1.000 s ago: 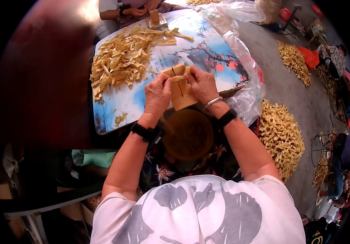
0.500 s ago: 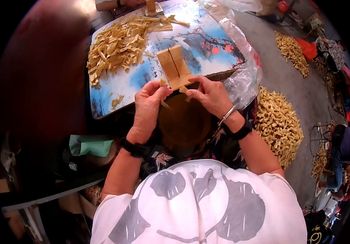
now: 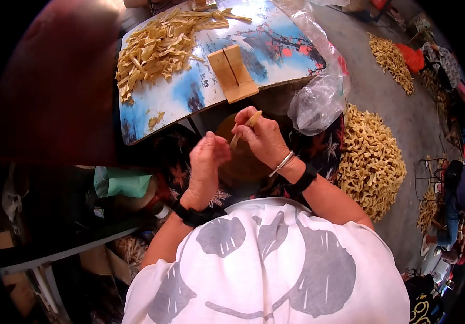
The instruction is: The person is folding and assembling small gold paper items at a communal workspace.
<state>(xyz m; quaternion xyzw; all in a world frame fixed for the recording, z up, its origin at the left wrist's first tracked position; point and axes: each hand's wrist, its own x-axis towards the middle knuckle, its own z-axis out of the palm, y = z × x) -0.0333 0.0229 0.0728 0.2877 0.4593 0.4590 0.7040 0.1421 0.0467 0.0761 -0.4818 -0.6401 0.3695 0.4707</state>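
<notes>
My right hand is closed on a pale yellow dried strip, whose one end sticks up above the fingers. Its thin tail hangs down toward my left hand. Just left of it, my left hand is raised with its fingers loosely extended and a little blurred; nothing shows in it. Beyond both hands, a wooden block jig with a slotted upright board stands at the near edge of the painted table, touched by neither hand.
A heap of flat yellow strips covers the table's left part. Clear plastic sheeting hangs off the right edge. On the floor at right lies a large pile of knotted pieces, with a smaller pile farther off. A round brown surface is below my hands.
Both hands have drawn back from the wooden jig toward my body. My left hand has separated from the strip material, while my right hand keeps a strip.
</notes>
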